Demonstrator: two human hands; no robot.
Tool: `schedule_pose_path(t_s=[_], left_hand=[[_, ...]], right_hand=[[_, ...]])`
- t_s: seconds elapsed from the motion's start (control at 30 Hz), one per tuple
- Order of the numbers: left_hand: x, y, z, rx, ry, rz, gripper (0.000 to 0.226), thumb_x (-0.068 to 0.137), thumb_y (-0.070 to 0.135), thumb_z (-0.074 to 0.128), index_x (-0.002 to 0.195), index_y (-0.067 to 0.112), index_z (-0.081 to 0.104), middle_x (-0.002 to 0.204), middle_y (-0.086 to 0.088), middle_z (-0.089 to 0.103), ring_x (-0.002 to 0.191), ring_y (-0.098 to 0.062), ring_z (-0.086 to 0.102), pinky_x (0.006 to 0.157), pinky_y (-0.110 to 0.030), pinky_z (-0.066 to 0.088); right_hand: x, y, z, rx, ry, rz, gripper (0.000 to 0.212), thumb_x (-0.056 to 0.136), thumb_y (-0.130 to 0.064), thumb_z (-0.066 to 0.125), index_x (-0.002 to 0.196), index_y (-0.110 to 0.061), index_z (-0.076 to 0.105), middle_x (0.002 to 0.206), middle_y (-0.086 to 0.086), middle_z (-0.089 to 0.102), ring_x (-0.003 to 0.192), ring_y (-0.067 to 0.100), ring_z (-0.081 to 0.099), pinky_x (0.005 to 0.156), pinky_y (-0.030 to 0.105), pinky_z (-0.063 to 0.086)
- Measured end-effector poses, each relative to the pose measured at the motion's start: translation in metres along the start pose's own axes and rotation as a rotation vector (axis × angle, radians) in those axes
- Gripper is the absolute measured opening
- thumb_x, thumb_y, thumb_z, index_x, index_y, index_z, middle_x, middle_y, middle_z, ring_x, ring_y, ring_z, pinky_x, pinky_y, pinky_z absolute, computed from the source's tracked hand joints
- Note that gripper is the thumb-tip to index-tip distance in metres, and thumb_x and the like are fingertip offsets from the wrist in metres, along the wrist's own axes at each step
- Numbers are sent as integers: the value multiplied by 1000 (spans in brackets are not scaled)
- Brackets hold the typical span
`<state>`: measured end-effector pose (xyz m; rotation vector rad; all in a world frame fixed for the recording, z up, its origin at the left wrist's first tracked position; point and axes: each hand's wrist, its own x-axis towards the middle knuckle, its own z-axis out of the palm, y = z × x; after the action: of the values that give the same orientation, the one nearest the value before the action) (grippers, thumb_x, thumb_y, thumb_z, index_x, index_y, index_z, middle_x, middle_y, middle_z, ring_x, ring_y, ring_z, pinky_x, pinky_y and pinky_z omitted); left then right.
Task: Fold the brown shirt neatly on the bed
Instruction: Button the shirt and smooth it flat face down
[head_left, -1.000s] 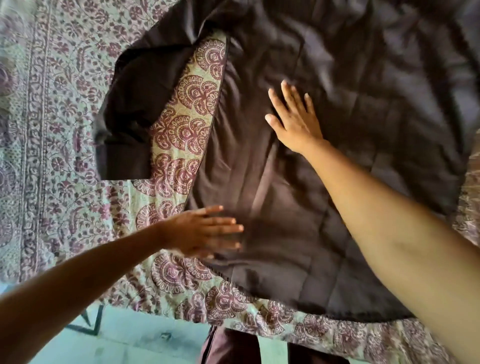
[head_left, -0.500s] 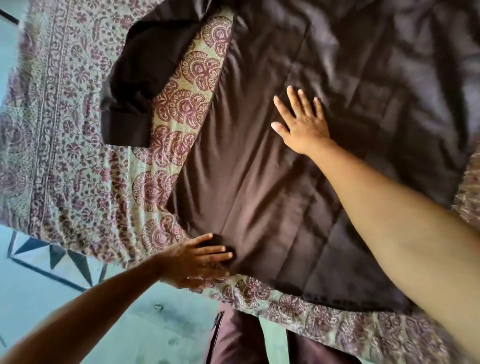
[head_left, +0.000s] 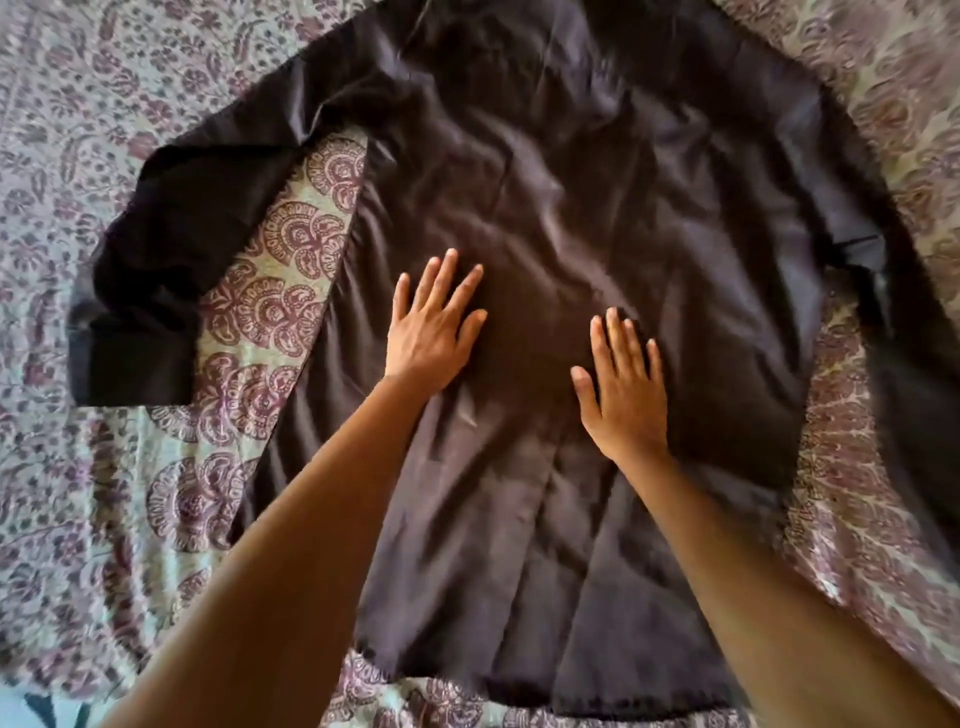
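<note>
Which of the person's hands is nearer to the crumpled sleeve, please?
Left. The left hand lies flat just beside the crumpled sleeve; the right hand rests farther across the brown shirt.

Person, head view: two bare forearms, no sleeves in view. Left hand (head_left: 434, 325) and right hand (head_left: 626, 387): no rings, no bracelets or watch at the wrists, short unpainted nails on the fingers (head_left: 444, 270).

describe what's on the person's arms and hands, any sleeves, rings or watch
Both forearms are bare as far as the frame shows, with no sleeve in view. The left hand and right hand wear no gloves, and no rings, watch or bracelet show on the fingers or wrists. Motion blur softens the right arm, so fine details cannot be ruled out.
</note>
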<state>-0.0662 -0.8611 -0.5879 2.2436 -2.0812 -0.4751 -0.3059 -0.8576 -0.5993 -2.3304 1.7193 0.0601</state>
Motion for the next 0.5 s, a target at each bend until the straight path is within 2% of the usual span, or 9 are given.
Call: schedule_pose_path(t_s=[0.07,0.17,0.2,0.27,0.33,0.4,0.5], left_hand=[[2,-3,5,39,-2,-14,60,91,52,16,147,31,24,157,-4,17,144,-22,16,115,-44,8],[-3,-4,5,34,13,-26,58,92,49,20,146,30,28,155,-4,22,143,-23,20,115,-44,10],[-1,0,4,20,20,-49,57,92,48,21,145,29,31,155,-5,24,142,-24,22,114,-45,10],[8,11,-2,-19,65,-93,56,92,46,23,140,24,40,151,-7,32,140,-25,28,113,-47,14],[31,27,-9,-51,119,-69,53,92,42,26,136,20,46,148,-8,37,138,-26,32,111,-48,18],[68,43,-13,-77,139,-40,53,92,40,25,138,21,43,150,-7,34,140,-24,28,112,-46,15],[125,46,-11,-88,113,-125,51,96,39,27,145,27,29,156,-3,19,144,-20,14,115,-45,5]], right_hand=[[-12,30,-4,-2,33,185,63,93,-47,24,145,-13,28,152,12,25,139,27,27,113,45,14],[-20,60,-17,69,106,590,69,90,-47,19,144,-5,27,152,19,23,139,33,26,113,54,17],[-15,61,-22,83,123,651,70,89,-46,18,144,-3,26,152,20,22,139,34,25,113,54,16],[4,51,-28,81,141,548,67,91,-44,22,143,-2,28,151,19,24,139,33,26,112,51,17],[33,29,-27,74,147,302,63,93,-41,27,143,-4,30,150,17,28,138,31,29,111,47,18],[71,8,-25,103,152,97,61,93,-40,29,144,-7,29,151,14,28,139,28,28,112,43,15],[126,-12,-26,105,166,-54,59,92,-40,29,143,-10,32,150,12,30,138,25,30,112,39,11]])
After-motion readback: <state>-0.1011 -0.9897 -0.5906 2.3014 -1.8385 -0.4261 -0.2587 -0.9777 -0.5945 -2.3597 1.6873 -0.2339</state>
